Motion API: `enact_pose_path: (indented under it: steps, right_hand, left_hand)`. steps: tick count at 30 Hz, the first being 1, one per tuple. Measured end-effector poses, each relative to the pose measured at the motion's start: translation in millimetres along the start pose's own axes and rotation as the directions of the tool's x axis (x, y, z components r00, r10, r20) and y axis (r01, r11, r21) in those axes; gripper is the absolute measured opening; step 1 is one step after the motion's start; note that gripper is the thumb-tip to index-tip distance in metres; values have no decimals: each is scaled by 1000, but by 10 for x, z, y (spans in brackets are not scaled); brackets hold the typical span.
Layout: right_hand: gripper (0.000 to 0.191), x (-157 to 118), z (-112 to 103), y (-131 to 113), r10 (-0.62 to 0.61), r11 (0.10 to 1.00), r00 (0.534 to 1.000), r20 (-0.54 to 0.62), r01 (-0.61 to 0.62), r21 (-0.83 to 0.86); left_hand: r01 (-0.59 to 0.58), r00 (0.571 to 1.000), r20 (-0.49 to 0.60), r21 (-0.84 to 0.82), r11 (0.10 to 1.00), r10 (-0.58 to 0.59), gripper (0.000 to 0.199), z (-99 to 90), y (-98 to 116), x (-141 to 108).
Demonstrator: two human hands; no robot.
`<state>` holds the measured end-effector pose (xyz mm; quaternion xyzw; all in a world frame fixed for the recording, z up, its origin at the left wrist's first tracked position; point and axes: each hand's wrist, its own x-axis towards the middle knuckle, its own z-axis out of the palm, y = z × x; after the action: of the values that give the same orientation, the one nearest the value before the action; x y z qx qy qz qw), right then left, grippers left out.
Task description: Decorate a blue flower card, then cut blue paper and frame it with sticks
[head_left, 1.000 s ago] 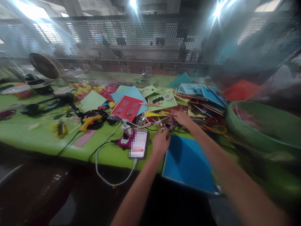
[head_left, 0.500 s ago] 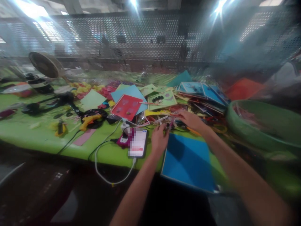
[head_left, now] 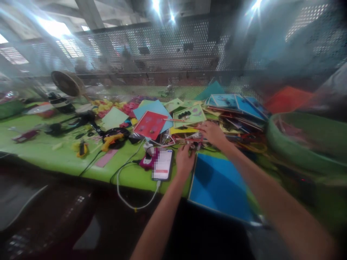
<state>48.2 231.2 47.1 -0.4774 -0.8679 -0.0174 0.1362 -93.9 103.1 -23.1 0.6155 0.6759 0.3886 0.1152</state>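
My left hand (head_left: 185,157) rests at the front of a pile of small craft pieces (head_left: 193,139), between the phone (head_left: 162,164) and a blue board (head_left: 218,184). Its fingers are bent over small bits too blurred to name. Farther back, my right hand (head_left: 213,133) reaches into the same pile, its fingertips together near a thin red stick; whether it grips the stick is unclear. A red card (head_left: 149,125) and a green framed card with black dots (head_left: 189,115) lie behind the hands.
A yellow glue gun (head_left: 111,141) lies on a black dish at left. A green basin (head_left: 306,141) stands at right. Stacked blue cards (head_left: 235,104) are at the back, and a fan (head_left: 66,83) at the far left. A white cable (head_left: 119,191) hangs over the table edge.
The camera view has turned a little left. My right hand has moved slightly left over the pile, while my left hand stays near the same pieces.
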Motion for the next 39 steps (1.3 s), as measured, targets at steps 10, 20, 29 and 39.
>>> enact_pose_path:
  steps: [10, 20, 29, 39]
  right_hand:
    - [37, -893, -55, 593, -118, 982, 982, 146, 94, 161]
    - [38, -1203, -119, 601, -66, 976, 932, -358, 134, 169]
    - [43, -1235, -121, 781, 481, 188, 872, -94, 2, 982]
    - [39, -1236, -146, 578, 566, 51, 824, -29, 0, 999]
  left_hand:
    - [-194, 971, -123, 97, 976, 206, 44, -47, 78, -28]
    - [-261, 955, 175, 114, 959, 240, 28, 53, 47, 11]
    - [-115, 955, 228, -304, 946, 189, 40, 24, -6, -6]
    - [-56, 911, 370, -325, 944, 181, 41, 69, -21, -46]
